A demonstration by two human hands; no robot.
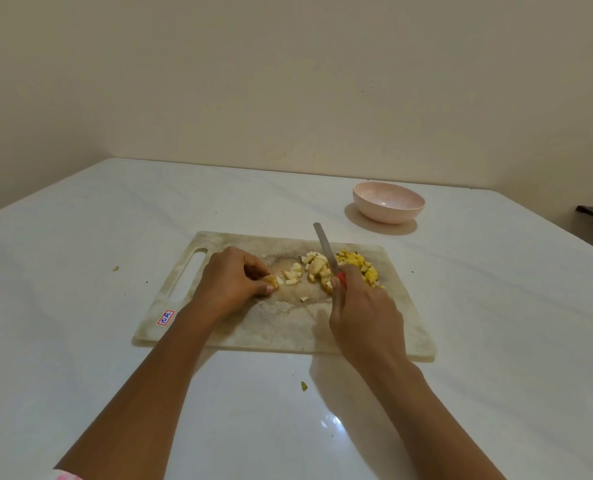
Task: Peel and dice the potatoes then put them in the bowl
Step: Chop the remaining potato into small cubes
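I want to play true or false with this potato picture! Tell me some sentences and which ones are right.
1. The bowl is pink and has no potato in it. True.
2. The right hand holds the knife. True.
3. The knife's handle is blue. False: it is red.
4. The bowl stands on the cutting board. False: it stands on the table, beyond the cutting board.
5. The left hand holds a piece of potato. True.
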